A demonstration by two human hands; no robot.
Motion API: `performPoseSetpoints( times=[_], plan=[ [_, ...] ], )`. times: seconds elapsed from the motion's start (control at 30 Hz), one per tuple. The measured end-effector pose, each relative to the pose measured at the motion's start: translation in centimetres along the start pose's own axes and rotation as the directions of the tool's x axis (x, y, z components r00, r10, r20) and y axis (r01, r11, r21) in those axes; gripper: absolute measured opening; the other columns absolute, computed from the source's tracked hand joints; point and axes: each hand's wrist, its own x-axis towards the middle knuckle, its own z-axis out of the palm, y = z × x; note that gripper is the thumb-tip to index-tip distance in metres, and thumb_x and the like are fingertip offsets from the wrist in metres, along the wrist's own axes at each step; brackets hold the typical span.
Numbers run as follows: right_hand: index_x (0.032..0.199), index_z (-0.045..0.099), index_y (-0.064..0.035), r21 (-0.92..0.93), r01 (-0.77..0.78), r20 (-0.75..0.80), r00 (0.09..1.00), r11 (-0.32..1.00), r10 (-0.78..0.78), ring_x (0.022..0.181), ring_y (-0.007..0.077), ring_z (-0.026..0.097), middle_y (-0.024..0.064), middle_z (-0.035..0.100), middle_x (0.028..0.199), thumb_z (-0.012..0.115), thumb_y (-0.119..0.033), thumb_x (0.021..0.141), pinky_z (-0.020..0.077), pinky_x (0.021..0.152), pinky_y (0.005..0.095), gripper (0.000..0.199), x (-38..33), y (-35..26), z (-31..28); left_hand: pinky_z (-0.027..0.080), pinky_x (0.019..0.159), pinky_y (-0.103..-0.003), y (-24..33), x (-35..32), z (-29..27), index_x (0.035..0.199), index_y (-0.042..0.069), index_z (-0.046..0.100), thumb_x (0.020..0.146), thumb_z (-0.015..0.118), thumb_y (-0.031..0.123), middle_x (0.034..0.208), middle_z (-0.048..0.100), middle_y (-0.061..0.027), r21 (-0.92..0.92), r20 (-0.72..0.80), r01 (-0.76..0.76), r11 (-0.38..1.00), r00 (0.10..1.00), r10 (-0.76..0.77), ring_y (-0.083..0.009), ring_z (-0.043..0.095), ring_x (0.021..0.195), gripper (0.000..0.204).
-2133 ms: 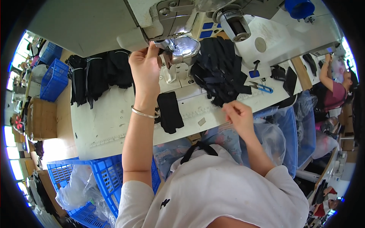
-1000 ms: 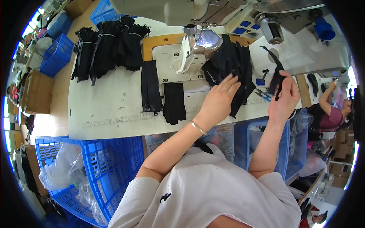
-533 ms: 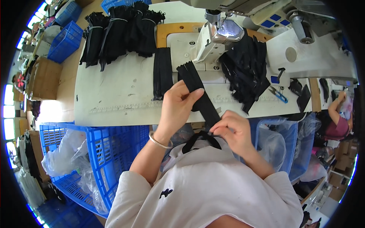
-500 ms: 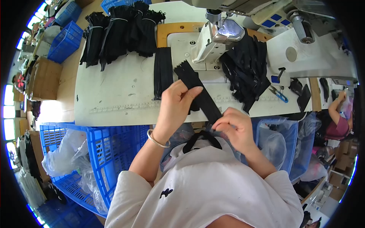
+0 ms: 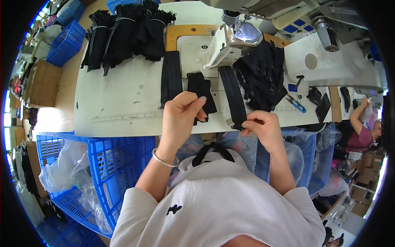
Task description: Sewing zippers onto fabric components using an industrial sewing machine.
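Observation:
My right hand (image 5: 263,126) pinches the near end of a black zipper strip (image 5: 233,88) at the table's front edge. That strip runs away from me, its far end beside the sewing machine's head (image 5: 230,43). My left hand (image 5: 181,115) is closed, thumb against fingers, over a short black fabric piece (image 5: 200,91); whether it grips this piece is hidden. Left of that, more black zipper strips (image 5: 171,78) lie flat on the white table (image 5: 119,99). A heap of black strips (image 5: 261,74) lies right of the machine head.
Tied bundles of black strips (image 5: 125,37) stand at the far left of the table. Blue-handled thread snips (image 5: 297,104) lie right of the heap. Blue crates (image 5: 96,164) with clear plastic bags flank me below the table. Another person (image 5: 364,131) is at the far right.
My left hand has come off the strip's far end and moved slightly left. My right hand has shifted right with the strip, which now lies along the machine head's right side.

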Motion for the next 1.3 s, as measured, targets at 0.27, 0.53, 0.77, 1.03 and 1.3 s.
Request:
performPoseSetpoints(
  times=[0.27, 0.53, 0.77, 1.03, 1.3],
  plan=[
    [0.089, 0.063, 0.0016, -0.189, 0.573, 0.136, 0.819, 0.797, -0.557, 0.07, 0.0083, 0.054, 0.0013, 0.061, 0.082, 0.068, -0.01, 0.083, 0.0447, 0.065, 0.0233, 0.014, 2.7, -2.0, 4.3, 0.053, 0.053, -0.023, 0.7, -0.7, 0.5, 0.083, -0.006, 0.065, 0.089, 0.061, 0.011, 0.068, 0.061, -0.0078, -0.241, 0.02, 0.24, 0.94, 0.97, -0.243, -0.0122, 0.061, 0.055, 0.018],
    [0.083, 0.057, 0.0008, -0.006, 0.148, 0.222, 0.965, 0.989, -0.143, 0.064, 0.0084, 0.056, 0.0017, 0.059, 0.077, 0.064, -0.012, 0.088, 0.047, 0.059, 0.0235, 0.015, 3.3, -0.8, 4.3, 0.046, 0.048, -0.02, 0.5, -1.0, 0.6, 0.075, -0.004, 0.064, 0.086, 0.066, 0.017, 0.063, 0.059, -0.0025, -0.048, -0.007, 0.17, 0.984, 0.985, -0.171, -0.0054, 0.052, 0.053, 0.024],
    [0.087, 0.057, -0.0006, 0.086, 0.07, 0.253, 0.963, 0.994, -0.09, 0.067, 0.0084, 0.06, 0.0031, 0.06, 0.077, 0.065, -0.011, 0.087, 0.0489, 0.057, 0.0222, 0.014, 3.4, -0.4, 3.6, 0.043, 0.044, -0.019, 1.2, -0.5, 1.8, 0.068, -0.002, 0.062, 0.083, 0.07, 0.018, 0.057, 0.054, 0.0012, 0.161, 0.006, 0.183, 0.97, 0.982, -0.187, -0.0015, 0.046, 0.052, 0.027],
    [0.086, 0.063, 0.0022, 0.091, -0.116, 0.279, 0.956, 0.989, 0.087, 0.06, 0.0103, 0.064, 0.0072, 0.066, 0.069, 0.065, -0.014, 0.088, 0.0522, 0.056, 0.0215, 0.017, 3.1, -1.0, 3.7, 0.044, 0.044, -0.02, 0.8, -0.7, 1.7, 0.069, -0.002, 0.063, 0.083, 0.069, 0.015, 0.056, 0.052, 0.0022, 0.133, -0.038, 0.215, 0.967, 0.977, -0.212, -0.0016, 0.043, 0.05, 0.023],
    [0.088, 0.065, 0.0039, 0.128, -0.062, 0.274, 0.961, 0.99, 0.025, 0.06, 0.0111, 0.065, 0.009, 0.067, 0.07, 0.064, -0.015, 0.089, 0.0528, 0.056, 0.0219, 0.019, 2.9, -0.8, 3.6, 0.044, 0.044, -0.019, 1.0, -0.9, 2.0, 0.075, -0.002, 0.066, 0.083, 0.069, 0.014, 0.059, 0.056, 0.0025, 0.098, -0.028, 0.196, 0.976, 0.981, -0.194, -0.0006, 0.046, 0.053, 0.018]
  ],
)
